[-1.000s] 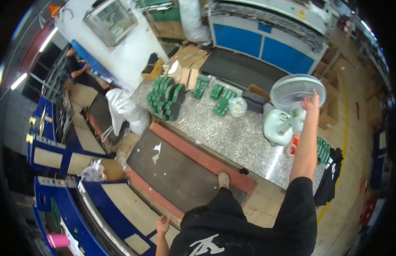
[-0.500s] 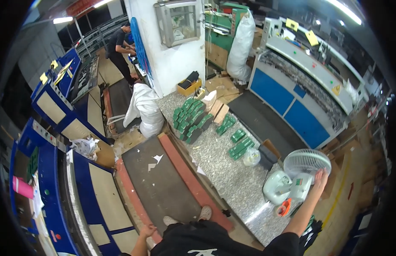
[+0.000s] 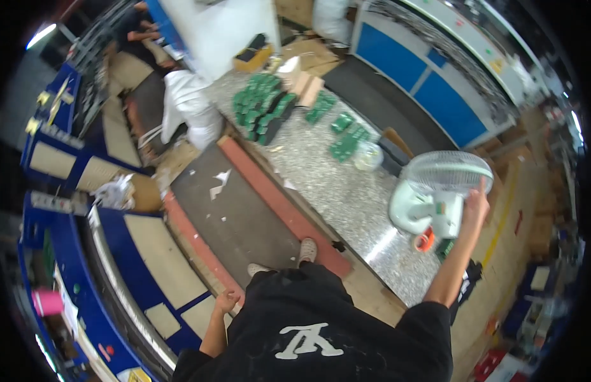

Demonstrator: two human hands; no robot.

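A pale green desk fan (image 3: 408,210) with a round wire guard lies tipped on the speckled stone worktop (image 3: 337,197), to my right. My right hand (image 3: 476,209) is at the right edge of its guard, one finger stretched along the rim and the others closed against it. Beside the fan base is an orange tape roll (image 3: 424,240). My left hand (image 3: 227,302) hangs low by my side with fingers loosely bent and nothing in it. Farther along the worktop are stacks of green-and-black curved pieces (image 3: 260,105), smaller green pieces (image 3: 349,143) and a clear plastic bag (image 3: 369,156).
A dark mat (image 3: 238,210) with red borders lies underfoot. Blue machines (image 3: 152,254) line the left; a blue-and-white machine (image 3: 423,76) stands beyond the worktop. A white sack (image 3: 192,105) and a box of scraps (image 3: 146,191) are ahead. Another person's hand (image 3: 144,32) shows far left.
My view has tipped downward, so the scene sits higher and more of my shirt shows. My right hand stays at the fan guard, with one finger now more extended. My left hand remains low.
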